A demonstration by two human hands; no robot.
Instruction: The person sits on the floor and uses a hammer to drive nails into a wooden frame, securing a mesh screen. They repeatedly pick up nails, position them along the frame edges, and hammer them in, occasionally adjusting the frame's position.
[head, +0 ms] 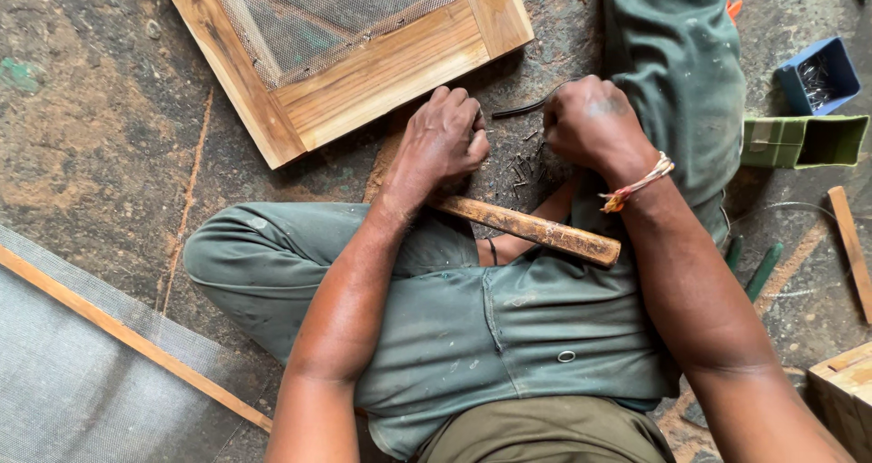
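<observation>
I sit cross-legged on a dusty floor. My left hand [442, 145] is curled shut, knuckles up, over a patch of small nails [520, 172] on the ground, just below the corner of a wooden frame with wire mesh [381, 73]. My right hand [590, 123] is a closed fist beside it, with a dark curved wire or tool [527, 107] sticking out on its left. A wooden hammer handle [531, 229] lies across my lap under both wrists; its head is hidden beneath my left hand. What each fist holds cannot be made out.
A blue box of nails [817, 74] and a green box [804, 141] stand at the right. Green-handled tools [761, 270] and a wood strip [852, 250] lie near my right arm. A mesh sheet with a batten [118, 331] lies at the lower left, a wood block [845, 395] at the lower right.
</observation>
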